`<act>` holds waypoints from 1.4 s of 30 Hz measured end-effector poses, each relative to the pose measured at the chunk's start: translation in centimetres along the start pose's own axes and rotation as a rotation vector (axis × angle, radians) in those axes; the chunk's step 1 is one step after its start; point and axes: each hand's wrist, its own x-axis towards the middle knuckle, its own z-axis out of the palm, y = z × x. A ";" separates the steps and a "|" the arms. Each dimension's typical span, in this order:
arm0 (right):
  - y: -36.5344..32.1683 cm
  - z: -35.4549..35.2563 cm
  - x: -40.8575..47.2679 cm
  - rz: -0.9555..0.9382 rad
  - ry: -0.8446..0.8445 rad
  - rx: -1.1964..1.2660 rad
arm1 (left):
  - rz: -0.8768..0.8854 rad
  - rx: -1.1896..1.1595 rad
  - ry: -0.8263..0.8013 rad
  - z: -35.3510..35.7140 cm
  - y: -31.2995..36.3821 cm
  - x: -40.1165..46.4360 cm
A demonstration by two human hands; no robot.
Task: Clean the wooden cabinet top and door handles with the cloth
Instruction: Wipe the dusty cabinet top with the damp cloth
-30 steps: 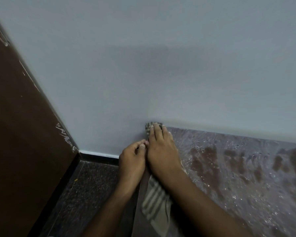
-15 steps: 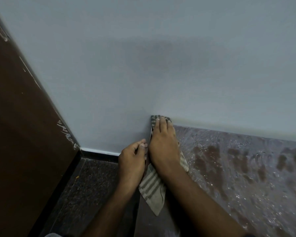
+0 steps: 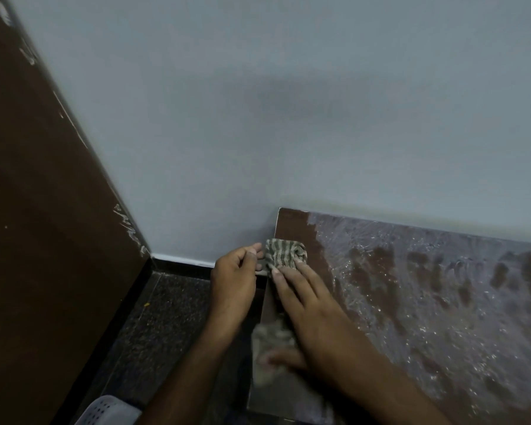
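Left to right, all placed relative to cabinet top (image 3: 411,302).

Far left of it: brown door panel (image 3: 43,240), paint-flecked along its edge. Below and left of it: dark speckled floor (image 3: 166,317), white perforated basket (image 3: 105,411) at bottom edge of view.

Just off its left edge: left hand (image 3: 233,283), fingers curled, thumb and fingertips apparently pinching the near corner of the cloth (image 3: 284,252); exact contact hard to confirm.

On its left strip: striped cloth bunched, a little short of the back corner by the wall (image 3: 258,118). Right hand (image 3: 304,297) flat on it, fingers straight, pressing down; more cloth trailing blurred under the palm toward the front edge.

Progress, judged: narrow band along the left edge and back corner wiped to clean brown wood. Rest to the right, most of the surface, grey with dust, smeared with finger tracks. Early in the job. Door handles not in view, presumably untouched.

Versus half a second ago: cloth and right hand pulled back from the back corner toward the front edge; corner previously covered by fingertips, now exposed and clean. Left hand shifted from beside the right hand to the cloth's corner. Camera tipped lower, basket newly in view.
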 end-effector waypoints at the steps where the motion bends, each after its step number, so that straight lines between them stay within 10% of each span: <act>1: 0.2 0.5 0.4 0.033 0.114 0.015 | -0.006 0.002 -0.003 0.0 0.1 -0.1; 8: 1.1 0.5 6.9 0.204 0.409 -0.070 | 0.056 0.099 -0.024 0.4 1.2 -0.2; 28: 5.0 -0.8 13.1 0.198 0.288 -0.007 | 0.155 0.245 0.058 0.5 1.6 0.4; 42: -4.3 4.0 -4.5 -0.004 0.326 0.097 | 0.079 0.177 0.063 -2.2 -1.0 -6.2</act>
